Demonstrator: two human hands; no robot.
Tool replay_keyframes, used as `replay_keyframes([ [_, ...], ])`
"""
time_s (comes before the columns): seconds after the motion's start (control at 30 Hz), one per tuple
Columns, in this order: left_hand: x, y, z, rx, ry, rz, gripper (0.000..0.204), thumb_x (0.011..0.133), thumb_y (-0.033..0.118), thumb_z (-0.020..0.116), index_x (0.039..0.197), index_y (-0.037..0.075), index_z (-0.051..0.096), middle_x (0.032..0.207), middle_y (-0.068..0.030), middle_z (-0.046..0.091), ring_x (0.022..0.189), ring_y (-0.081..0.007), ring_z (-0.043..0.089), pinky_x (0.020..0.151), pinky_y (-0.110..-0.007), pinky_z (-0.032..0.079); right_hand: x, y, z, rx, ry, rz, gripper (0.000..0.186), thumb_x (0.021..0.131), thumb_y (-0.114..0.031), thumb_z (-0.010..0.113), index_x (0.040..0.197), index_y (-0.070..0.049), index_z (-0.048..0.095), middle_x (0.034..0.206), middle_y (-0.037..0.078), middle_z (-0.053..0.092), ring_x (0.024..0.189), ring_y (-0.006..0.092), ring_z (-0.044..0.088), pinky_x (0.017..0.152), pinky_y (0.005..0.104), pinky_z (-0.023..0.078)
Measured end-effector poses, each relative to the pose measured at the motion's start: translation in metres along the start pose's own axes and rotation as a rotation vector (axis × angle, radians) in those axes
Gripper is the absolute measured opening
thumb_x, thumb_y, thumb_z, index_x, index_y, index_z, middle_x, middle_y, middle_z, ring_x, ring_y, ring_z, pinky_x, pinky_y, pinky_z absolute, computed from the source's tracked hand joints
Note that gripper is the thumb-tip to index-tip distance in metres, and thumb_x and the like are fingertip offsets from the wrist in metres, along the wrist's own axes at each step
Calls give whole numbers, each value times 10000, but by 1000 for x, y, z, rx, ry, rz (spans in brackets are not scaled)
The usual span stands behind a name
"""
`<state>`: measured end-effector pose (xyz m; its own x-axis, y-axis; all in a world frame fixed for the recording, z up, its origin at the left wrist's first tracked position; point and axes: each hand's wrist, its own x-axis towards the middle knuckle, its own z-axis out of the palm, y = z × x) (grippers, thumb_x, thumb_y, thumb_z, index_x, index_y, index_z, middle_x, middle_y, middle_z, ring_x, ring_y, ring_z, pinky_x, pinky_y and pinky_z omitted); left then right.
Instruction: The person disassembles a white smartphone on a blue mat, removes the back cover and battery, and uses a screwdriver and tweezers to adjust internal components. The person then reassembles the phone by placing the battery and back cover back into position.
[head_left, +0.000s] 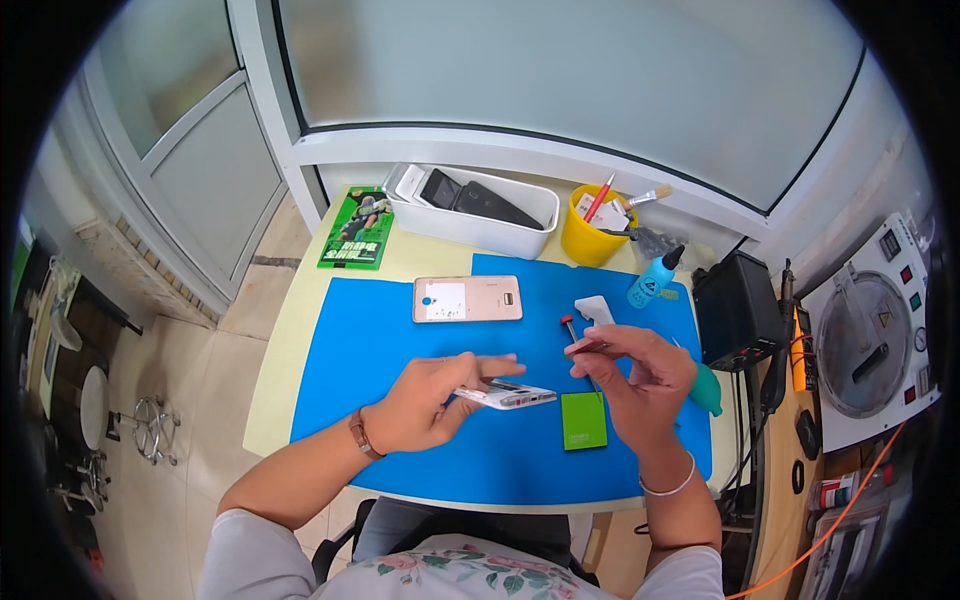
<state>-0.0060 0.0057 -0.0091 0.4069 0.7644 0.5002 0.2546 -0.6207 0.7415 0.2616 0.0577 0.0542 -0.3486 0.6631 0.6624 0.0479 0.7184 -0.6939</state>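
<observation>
Fingers (497,366) of our left hand (422,402) are parted only by the thickness of an opened phone (515,398), with the thumb beneath it and the fingertips reaching over the top. Our right hand (645,385) pinches a small, flat, pinkish piece (592,345) between bent fingers and thumb; it is too small for us to tell what it is.

We have the phone tilted above the blue mat (375,345), just left of a green battery-like block (584,422). Its pale body is thin, and the end edge turned toward us shows small dark and reddish spots.

Pale printing sits low on the green block, too faint for us to read. Large white characters cross a green packet (356,232), and a light-blue bottle (652,284) carries a dark triangular mark.

Beyond the phone lies a pinkish-gold back cover (495,300) — rounded at the corners, with a white patch and a blue dot. The mat looks smooth and matte; the block is flat and rectangular — a plain contrast to the rounded green bulb (706,388) beside our right wrist.
</observation>
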Motion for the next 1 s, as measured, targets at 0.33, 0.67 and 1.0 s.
replay_keyframes([
  [0.33, -11, -2, 2, -216, -23, -64, 284, 945, -93, 653, 1099, 82, 491, 1426, -211, 720, 1266, -378, 737, 957, -378, 625, -22, 6, 21, 148, -5, 162, 189, 952, -35, 842, 1111, 5, 748, 1016, 156, 808, 909, 231, 808, 798, 310, 640],
  [0.67, 1, -2, 11, -124, -33, -17, 412, 794, 21, 859, 1189, 126, 809, 1207, -110, 813, 1074, -291, 792, 920, -372, 627, -26, 0, 64, 554, 115, 131, 174, 940, -22, 851, 1095, -14, 772, 1039, 125, 806, 1005, 201, 777, 887, 308, 623],
  [1.0, -2, 0, 10, -196, 50, -92, 331, 827, 37, 877, 1153, 88, 850, 1159, -128, 829, 1055, -274, 803, 905, -362, 636, -15, -3, 15, -38, -69, -225, 154, 893, -89, 888, 1022, -106, 806, 981, 76, 816, 811, 174, 780, 630, 259, 586],
])
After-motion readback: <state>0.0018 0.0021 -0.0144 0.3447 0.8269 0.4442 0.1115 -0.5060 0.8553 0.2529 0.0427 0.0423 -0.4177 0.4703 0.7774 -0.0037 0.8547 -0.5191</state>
